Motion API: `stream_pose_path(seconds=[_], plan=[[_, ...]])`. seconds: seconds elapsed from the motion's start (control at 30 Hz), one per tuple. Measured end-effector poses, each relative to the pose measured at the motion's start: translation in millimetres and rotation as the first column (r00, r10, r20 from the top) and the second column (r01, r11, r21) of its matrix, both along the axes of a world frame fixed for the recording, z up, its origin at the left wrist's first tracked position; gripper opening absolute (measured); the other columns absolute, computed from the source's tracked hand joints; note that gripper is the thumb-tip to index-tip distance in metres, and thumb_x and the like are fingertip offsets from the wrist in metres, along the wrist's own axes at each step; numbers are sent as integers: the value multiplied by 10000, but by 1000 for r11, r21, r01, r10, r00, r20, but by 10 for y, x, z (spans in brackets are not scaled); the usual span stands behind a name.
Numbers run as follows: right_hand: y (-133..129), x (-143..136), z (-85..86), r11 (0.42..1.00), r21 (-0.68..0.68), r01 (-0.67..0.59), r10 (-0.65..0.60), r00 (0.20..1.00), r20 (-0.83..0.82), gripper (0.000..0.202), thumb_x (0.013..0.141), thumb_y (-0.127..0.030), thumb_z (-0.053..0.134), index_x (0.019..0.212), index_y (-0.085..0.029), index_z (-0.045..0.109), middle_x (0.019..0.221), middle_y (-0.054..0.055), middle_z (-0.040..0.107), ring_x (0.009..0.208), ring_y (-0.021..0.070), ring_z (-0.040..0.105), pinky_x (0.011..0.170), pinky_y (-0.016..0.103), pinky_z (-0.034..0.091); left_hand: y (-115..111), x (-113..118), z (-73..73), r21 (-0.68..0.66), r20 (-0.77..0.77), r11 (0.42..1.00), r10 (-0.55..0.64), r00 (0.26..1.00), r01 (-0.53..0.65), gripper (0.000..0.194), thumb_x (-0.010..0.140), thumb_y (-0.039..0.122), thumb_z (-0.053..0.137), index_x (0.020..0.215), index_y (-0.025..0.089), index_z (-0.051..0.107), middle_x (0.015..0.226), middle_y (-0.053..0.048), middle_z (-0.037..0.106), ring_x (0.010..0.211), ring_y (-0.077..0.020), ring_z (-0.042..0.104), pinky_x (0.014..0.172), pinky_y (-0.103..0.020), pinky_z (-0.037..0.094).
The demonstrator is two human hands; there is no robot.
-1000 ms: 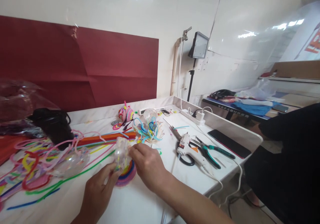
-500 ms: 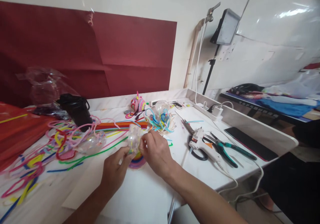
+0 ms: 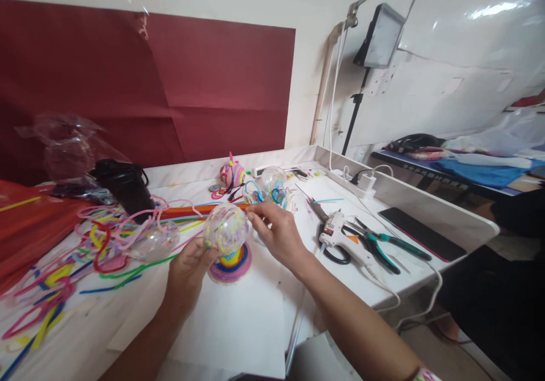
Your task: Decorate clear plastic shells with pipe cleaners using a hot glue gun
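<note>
A clear plastic ball with coloured bits on or in it is held over the white paper. My left hand grips its lower left side between thumb and fingers. At the ball's right edge, my right hand has its thumb and fingers closed together; whether they pinch the rim or something small is too fine to tell. Beneath and partly behind the ball lies a round coil disc of rainbow rings, with pink and purple outermost.
Tangled pipe cleaners and another clear ball lie left. A glue gun, pliers and a black phone-like slab are right. Behind stand a striped pink figure and a blue curly bundle.
The clear ball has turned from a narrow side view to a round face toward me. My right hand has shifted slightly right and up, and more of the rainbow disc shows.
</note>
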State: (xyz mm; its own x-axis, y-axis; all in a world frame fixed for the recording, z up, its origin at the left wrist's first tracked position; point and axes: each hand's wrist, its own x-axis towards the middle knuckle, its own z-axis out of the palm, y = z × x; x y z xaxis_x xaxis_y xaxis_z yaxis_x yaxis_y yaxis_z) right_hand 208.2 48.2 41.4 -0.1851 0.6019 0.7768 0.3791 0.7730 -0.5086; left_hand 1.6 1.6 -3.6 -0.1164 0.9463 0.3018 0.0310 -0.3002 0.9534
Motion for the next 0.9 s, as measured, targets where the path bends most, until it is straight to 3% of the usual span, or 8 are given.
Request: stream_pose_path(seconds=[0.13, 0.3, 0.4, 0.5, 0.63, 0.77, 0.83, 0.9], plan=[[2, -14, -11, 991, 135, 10, -26, 992, 122, 185, 996, -210, 478, 1002, -171, 658, 867, 68, 696, 790, 171, 652, 711, 276, 514, 3, -19, -30, -15, 50, 999, -34, 998, 35, 228, 791, 395, 747, 830, 190, 657, 728, -4, 699, 695, -155, 606, 675, -258, 478], [19, -17, -54, 954, 279, 110, -190, 940, 282, 214, 995, -166, 445, 883, -169, 628, 805, 77, 659, 746, 179, 625, 677, 270, 495, -14, -25, -48, -32, 64, 999, -35, 997, 37, 246, 762, 406, 781, 802, 190, 670, 711, 5, 686, 689, -142, 591, 650, -229, 460], [45, -37, -94, 923, 348, 167, -274, 918, 287, 205, 963, -130, 440, 822, -178, 581, 764, 75, 629, 696, 184, 594, 642, 278, 476, -33, 6, -23, -46, 73, 999, -25, 997, 29, 263, 728, 411, 809, 787, 187, 684, 690, 11, 670, 676, -132, 584, 638, -214, 456], [64, -64, -136, 956, 268, 117, -171, 968, 185, 165, 932, -123, 439, 812, -191, 531, 742, 49, 602, 645, 163, 558, 616, 268, 461, -49, 72, 42, -77, 129, 996, -27, 991, 37, 305, 683, 433, 839, 751, 176, 690, 631, 13, 650, 623, -117, 568, 599, -197, 447], [89, -44, -160, 1000, 18, 10, -9, 1000, -20, 108, 871, -149, 472, 784, -204, 505, 712, 8, 576, 605, 131, 524, 570, 242, 428, -37, 140, 117, -129, 260, 988, -45, 964, 81, 343, 617, 426, 882, 711, 165, 681, 618, 3, 659, 577, -103, 567, 570, -184, 461], [77, 55, -130, 931, -335, -143, 43, 956, -290, 123, 879, -261, 493, 774, -201, 517, 608, -37, 518, 501, 108, 479, 471, 219, 379, -10, 135, 136, -118, 372, 984, -79, 925, 131, 342, 636, 403, 878, 833, 170, 725, 762, -37, 726, 640, -126, 623, 604, -209, 517], [16, 93, -107, 898, -383, -215, 93, 945, -313, 153, 907, -293, 499, 799, -194, 545, 605, -39, 530, 505, 106, 500, 473, 216, 393, -6, 129, 139, -128, 402, 979, -92, 911, 156, 367, 642, 394, 877, 897, 172, 736, 815, -52, 742, 676, -140, 647, 605, -214, 530], [-81, 103, -95, 940, -283, -191, 130, 967, -218, 152, 928, -272, 519, 820, -187, 585, 673, -12, 591, 586, 117, 555, 544, 230, 443, -10, 132, 142, -142, 420, 974, -104, 901, 179, 380, 641, 386, 880, 919, 169, 739, 837, -62, 749, 694, -153, 663, 606, -222, 542]])
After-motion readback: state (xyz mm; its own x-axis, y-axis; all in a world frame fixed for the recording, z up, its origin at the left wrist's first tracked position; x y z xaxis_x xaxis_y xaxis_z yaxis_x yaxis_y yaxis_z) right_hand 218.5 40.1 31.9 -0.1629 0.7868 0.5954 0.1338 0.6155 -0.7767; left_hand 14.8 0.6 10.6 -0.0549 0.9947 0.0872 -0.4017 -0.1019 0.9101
